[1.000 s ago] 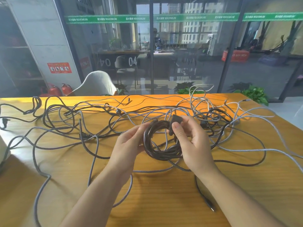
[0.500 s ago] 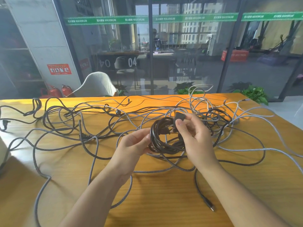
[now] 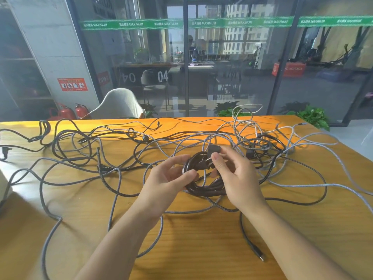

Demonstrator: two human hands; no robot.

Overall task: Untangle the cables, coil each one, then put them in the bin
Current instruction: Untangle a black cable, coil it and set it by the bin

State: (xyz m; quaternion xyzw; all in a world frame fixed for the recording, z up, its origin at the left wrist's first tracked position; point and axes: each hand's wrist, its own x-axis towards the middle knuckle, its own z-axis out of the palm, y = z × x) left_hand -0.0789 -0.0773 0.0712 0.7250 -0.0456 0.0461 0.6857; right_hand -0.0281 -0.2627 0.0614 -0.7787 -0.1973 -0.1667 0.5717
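Observation:
A coiled black power cable [image 3: 203, 186] hangs between my two hands just above the wooden table [image 3: 201, 239]. My left hand [image 3: 169, 178] pinches the coil's left side with thumb and fingers. My right hand [image 3: 236, 178] grips the coil's right side, and its fingers hold the black plug [image 3: 213, 149] at the top of the coil. A tangle of grey braided cables [image 3: 252, 134] and black cables [image 3: 70, 146] is spread over the table behind and around the coil. No bin shows in this view.
A loose cable end with a connector [image 3: 260, 256] lies near the table's front right. A white chair [image 3: 121, 104] stands behind the far edge, in front of a glass wall. Green plants [image 3: 312, 116] sit at the far right corner.
The coil has been drawn tighter and lifted a little. My right hand has turned the plug in toward the coil's top, while my left hand keeps its hold on the left side.

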